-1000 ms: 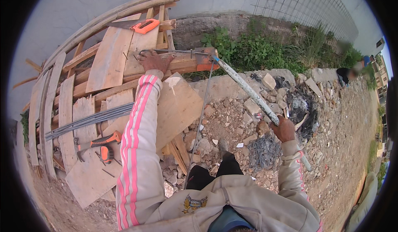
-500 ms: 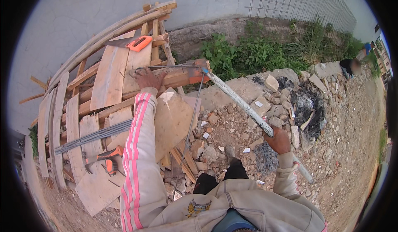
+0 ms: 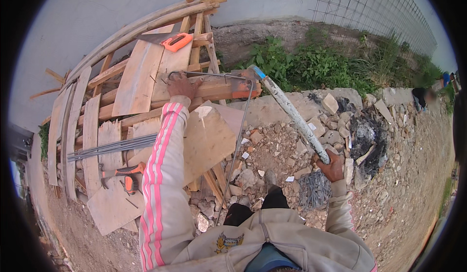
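My left hand lies on the timber beam with its fingers spread, against the hooked end of a thin steel rod. The rod runs along the beam to a reddish block at its end. There it bends sharply, and its other length slants down toward my legs. My right hand is wrapped round the lower end of a worn white pipe with a blue tip. That tip sits just beyond the block, close to the bend; whether they touch, I cannot tell.
On the plank bench lie an orange-handled saw, several steel rods, a hammer and a tape measure. A wire bundle rests on rubble near my right forearm. Stones and ash lie farther right; a person crouches far right.
The pipe's blue tip has moved up and away from the rod's bend. Its lower end no longer shows past my right hand. My left hand keeps its place on the beam.
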Tool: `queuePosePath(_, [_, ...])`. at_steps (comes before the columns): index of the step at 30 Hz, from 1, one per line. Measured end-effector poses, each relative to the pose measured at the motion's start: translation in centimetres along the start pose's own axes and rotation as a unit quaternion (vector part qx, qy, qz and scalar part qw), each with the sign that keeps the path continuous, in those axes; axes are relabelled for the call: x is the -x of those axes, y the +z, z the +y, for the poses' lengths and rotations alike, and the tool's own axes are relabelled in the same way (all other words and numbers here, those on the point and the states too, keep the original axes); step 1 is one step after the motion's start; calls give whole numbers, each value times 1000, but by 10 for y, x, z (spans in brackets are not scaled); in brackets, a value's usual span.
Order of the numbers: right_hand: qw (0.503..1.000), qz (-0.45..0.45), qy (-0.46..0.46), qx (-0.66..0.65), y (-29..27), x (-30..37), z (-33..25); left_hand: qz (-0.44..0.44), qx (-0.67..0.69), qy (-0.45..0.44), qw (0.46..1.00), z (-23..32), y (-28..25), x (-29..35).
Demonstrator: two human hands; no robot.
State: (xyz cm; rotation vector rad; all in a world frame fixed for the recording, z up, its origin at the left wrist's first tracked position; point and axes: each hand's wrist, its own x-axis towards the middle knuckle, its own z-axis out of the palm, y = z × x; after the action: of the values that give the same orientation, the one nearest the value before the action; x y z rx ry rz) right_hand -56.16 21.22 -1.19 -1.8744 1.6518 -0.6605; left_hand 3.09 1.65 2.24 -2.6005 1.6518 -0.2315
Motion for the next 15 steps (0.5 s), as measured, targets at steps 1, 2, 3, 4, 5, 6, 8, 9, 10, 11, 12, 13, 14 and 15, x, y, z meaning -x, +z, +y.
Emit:
queuePosePath(1, [999,-2,-7,-40,11,-3,6,11,-1,9,1000,-1,-1,0])
queuePosePath(2, [989,-77,46,-119,23,-6,-13,30,-7,8,999,0,-1,1])
queuePosePath(3, [964,-150,99,-196,40,-7,-45,50,-14,9,999,1,-2,3])
queuePosePath(4, [950,-205,117,-204,65,-6,-51,73,-18,17,997,8,-7,3])
queuePosePath(5, [933,-259,132,-213,91,-5,-55,59,-11,23,998,16,-14,0])
queuePosePath(6, [936,-220,96,-259,117,2,-76,44,-7,23,999,17,-21,-1])
queuePosePath(8, [930,-169,61,-320,163,18,-112,16,9,25,1000,13,-20,-4])
queuePosePath(9, [926,-162,58,-335,177,23,-123,5,20,18,1000,4,-12,-10])
queuePosePath(10, [922,-167,59,-343,180,23,-130,-8,32,12,999,-8,-6,-14])
queuePosePath(11, [921,-166,64,-347,176,20,-138,-7,15,17,1000,-9,-9,-12])
queuePosePath(12, [919,-165,68,-352,177,20,-143,-6,-2,22,1000,-5,-11,-12])
queuePosePath(13, [930,-155,75,-325,175,22,-134,-6,-13,26,1000,3,-16,-9])
queuePosePath(14, [941,-151,75,-292,168,19,-116,-4,1,20,1000,5,-20,-6])
queuePosePath(15, [953,-147,70,-254,158,12,-103,0,20,9,1000,8,-25,-7])
